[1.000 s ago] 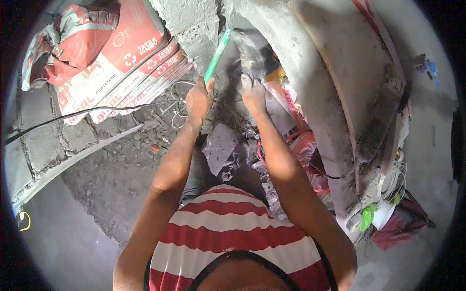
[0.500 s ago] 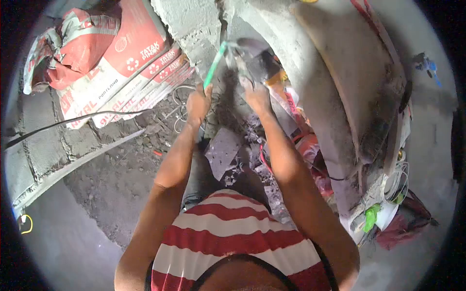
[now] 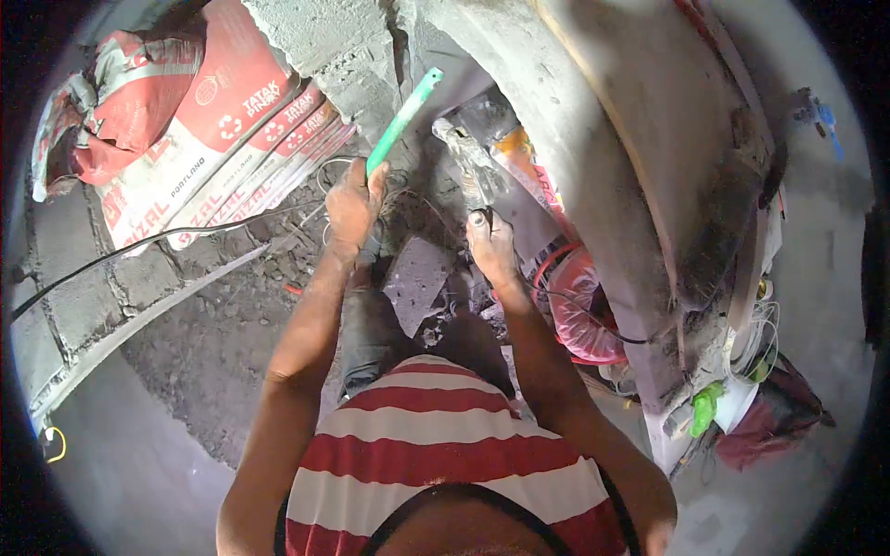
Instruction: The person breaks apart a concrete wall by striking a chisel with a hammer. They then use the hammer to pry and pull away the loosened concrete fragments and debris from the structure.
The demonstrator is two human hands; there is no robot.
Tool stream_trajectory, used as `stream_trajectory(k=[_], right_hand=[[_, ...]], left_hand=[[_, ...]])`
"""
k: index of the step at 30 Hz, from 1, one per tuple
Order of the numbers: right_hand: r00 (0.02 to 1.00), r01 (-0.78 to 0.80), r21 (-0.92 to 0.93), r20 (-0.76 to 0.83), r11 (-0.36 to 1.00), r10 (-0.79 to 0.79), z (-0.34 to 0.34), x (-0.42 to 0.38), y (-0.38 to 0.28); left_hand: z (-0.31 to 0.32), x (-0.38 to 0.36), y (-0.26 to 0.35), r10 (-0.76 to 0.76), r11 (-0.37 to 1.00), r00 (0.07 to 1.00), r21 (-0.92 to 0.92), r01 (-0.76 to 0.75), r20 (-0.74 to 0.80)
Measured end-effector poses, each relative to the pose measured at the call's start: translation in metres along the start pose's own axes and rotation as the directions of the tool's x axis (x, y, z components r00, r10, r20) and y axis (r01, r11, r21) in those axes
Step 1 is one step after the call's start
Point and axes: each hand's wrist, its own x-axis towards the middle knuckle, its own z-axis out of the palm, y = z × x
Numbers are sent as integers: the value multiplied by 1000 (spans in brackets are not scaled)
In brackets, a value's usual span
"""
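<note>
My left hand (image 3: 354,206) is closed around the lower end of a flat green bar (image 3: 405,119). The bar tilts up and to the right, and a small hole shows near its tip. My right hand (image 3: 491,246) grips a narrow, trowel-like tool (image 3: 468,165) crusted with grey cement, its long part pointing away from me. Beyond both hands stands a rough cement-coated wall or post (image 3: 338,51). Under and between my forearms, a broken concrete block (image 3: 417,281) lies among rubble. The tool's handle is mostly hidden in my fingers.
Stacked red-and-white cement bags (image 3: 222,111) stand at the left, with a black cable (image 3: 139,243) across their front. A curved grey slab (image 3: 593,157) rises at the right. Beside it lie a pink plastic bag (image 3: 582,310) and a green plastic piece (image 3: 706,408).
My right hand has drawn down towards me with the cement-crusted tool, now apart from the green bar. My left hand has shifted slightly left and down, and the bar leans further right.
</note>
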Motion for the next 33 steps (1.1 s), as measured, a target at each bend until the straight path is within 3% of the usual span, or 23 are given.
stream_trajectory(k=[4, 6, 8, 10, 12, 14, 16, 18, 19, 23, 25, 28, 29, 30, 32, 33], right_hand=[[1000, 0, 108, 28, 994, -3, 1, 2, 2], [999, 30, 90, 10, 996, -31, -5, 4, -6], [996, 89, 14, -27, 996, -88, -9, 7, -14], [984, 167, 92, -77, 982, -160, -8, 11, -16], [966, 244, -71, -70, 967, -249, -16, 16, -40], [965, 255, 24, -59, 967, -254, -9, 28, -54], [734, 597, -309, -161, 740, -660, 5, 53, -58], [911, 377, -263, -67, 888, -407, 20, 91, -37], [974, 193, -475, -13, 859, -226, 20, 102, -64], [979, 148, -384, -75, 911, -191, 11, 90, -87], [967, 211, -199, -104, 957, -234, 8, 76, -81], [772, 607, -55, -199, 793, -604, 21, 64, -77], [644, 660, -487, -26, 572, -765, 25, 82, -41], [957, 254, -416, -22, 873, -289, 25, 95, -51], [994, 69, -499, -36, 864, -100, 19, 100, -64], [992, 83, -499, -43, 863, -120, 17, 107, -71]], left_hand=[[-4, 7, 7, -37, 999, 999, 13, 37, -39], [1, 10, 2, -88, 989, 995, 111, 93, -52], [3, 12, -2, -98, 991, 995, 92, 101, -28], [8, 14, -8, -155, 977, 988, -147, 154, 6], [9, 16, -7, -165, 967, 985, -192, 170, 41], [14, 13, -5, -173, 953, 982, -238, 186, 74], [19, 13, -5, -182, 965, 983, -191, 182, 19], [24, 12, -10, -216, 955, 976, -199, 219, 40], [22, 10, -8, -216, 955, 975, -196, 224, 58], [18, 14, -8, -192, 963, 978, -178, 203, 80], [17, 17, -7, -206, 955, 974, -197, 220, 92], [28, 19, -10, -234, 940, 968, -234, 249, 88], [31, 13, -12, -248, 931, 965, -255, 261, 81], [29, 4, -10, -248, 932, 964, -248, 265, 98], [21, 15, -3, -213, 950, 971, -210, 231, 108], [21, 26, -2, -200, 952, 976, -215, 215, 92]])
